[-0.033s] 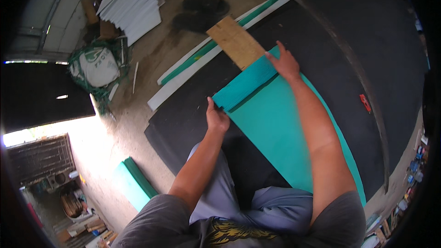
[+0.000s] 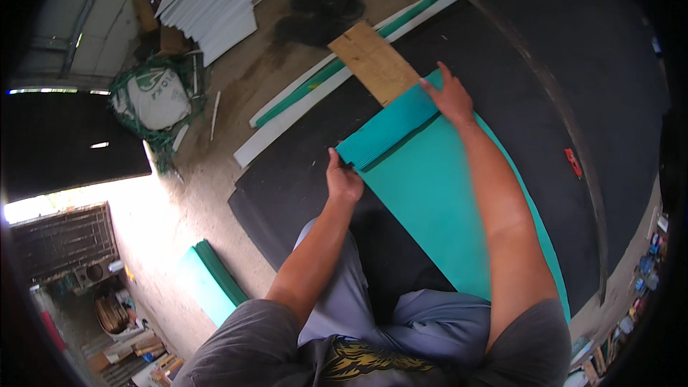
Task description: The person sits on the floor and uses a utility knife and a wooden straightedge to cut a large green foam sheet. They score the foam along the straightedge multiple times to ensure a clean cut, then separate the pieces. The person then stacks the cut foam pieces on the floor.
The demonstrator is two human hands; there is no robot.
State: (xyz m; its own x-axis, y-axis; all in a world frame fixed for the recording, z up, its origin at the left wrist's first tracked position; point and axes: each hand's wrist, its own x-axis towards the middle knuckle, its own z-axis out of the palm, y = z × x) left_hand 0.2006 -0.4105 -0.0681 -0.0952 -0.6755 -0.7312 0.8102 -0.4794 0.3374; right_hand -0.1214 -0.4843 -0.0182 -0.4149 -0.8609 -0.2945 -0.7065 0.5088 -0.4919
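Observation:
A teal bundle point(image 2: 390, 120), lined lengthwise like a stack of thin strips, lies across a flat teal sheet point(image 2: 423, 201). At its near left end my left hand point(image 2: 345, 178) is closed, thumb up against the corner, with the other fingers mostly hidden. My right hand point(image 2: 451, 97) grips the far right end, its thumb on the bundle and a finger stretched past the end. Beyond the bundle, touching or nearly touching it, a plywood board point(image 2: 374, 61) lies flat. A large black mat point(image 2: 552, 107) is beneath the sheet.
Long white and green strips point(image 2: 308, 89) run along the mat's far edge. A dark curved bar point(image 2: 548, 82) crosses the right side beside a red tool point(image 2: 573, 163). Folded green sheets point(image 2: 211, 283) lie at left. White sheets point(image 2: 208, 11), dark footwear point(image 2: 319, 18) and a netted sack point(image 2: 158, 100) are farther off.
The whole view has shifted very slightly. Both hands keep the same hold on the teal bundle.

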